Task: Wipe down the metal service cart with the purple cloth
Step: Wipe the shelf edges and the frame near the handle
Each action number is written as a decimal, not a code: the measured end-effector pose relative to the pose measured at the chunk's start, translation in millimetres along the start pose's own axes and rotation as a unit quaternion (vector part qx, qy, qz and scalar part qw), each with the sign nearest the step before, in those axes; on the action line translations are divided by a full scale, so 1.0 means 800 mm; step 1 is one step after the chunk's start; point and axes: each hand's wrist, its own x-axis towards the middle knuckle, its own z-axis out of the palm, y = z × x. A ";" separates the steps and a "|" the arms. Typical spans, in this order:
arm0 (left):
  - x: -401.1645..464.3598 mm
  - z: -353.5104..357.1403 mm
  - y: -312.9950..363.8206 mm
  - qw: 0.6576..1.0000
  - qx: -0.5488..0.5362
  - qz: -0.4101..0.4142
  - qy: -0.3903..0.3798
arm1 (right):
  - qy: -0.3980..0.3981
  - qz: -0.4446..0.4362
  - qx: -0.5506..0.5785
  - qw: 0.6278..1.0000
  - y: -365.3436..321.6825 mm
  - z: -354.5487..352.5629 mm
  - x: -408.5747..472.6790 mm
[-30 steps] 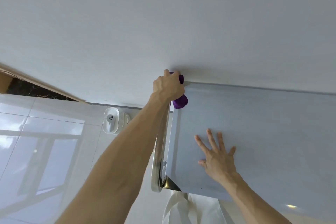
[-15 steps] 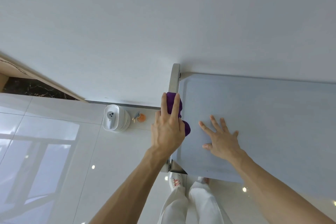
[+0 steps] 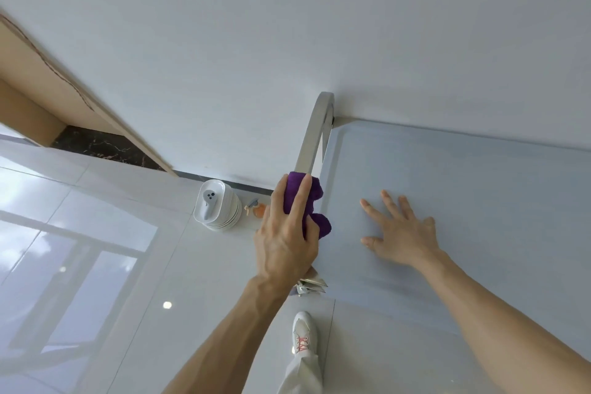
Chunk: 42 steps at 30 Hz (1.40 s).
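Head camera, looking down along a white wall (image 3: 287, 25). Metal service cart (image 3: 463, 201) at 3 o'clock, its flat top pale grey-blue, far edge against the wall. Polished handle bar (image 3: 315, 134) rising along the cart's left edge, toward 12 o'clock. Left hand (image 3: 286, 233) near frame centre, fingers curled round the purple cloth (image 3: 308, 201) and pressing it onto the lower part of the handle bar; cloth bunched, one fold hanging out at the hand's 3 o'clock side. Right hand (image 3: 401, 233) flat on the cart top just beside the cloth, at 3 o'clock from the left hand, fingers spread and straight, gripping nothing. White round appliance (image 3: 217, 205) on the glossy tiled floor (image 3: 96, 249) at 9 o'clock from the cloth, close to the wall base. Small orange item (image 3: 259, 209) between the appliance and the left hand; kind not clear. White shoe with pink laces (image 3: 302, 334) at 6 o'clock, below the cart's near corner. Beige door frame (image 3: 48, 73) at 10 o'clock.
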 end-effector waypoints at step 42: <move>-0.142 0.138 -0.130 0.917 -0.336 0.150 0.155 | 0.372 -0.182 0.140 0.899 0.005 0.098 -0.014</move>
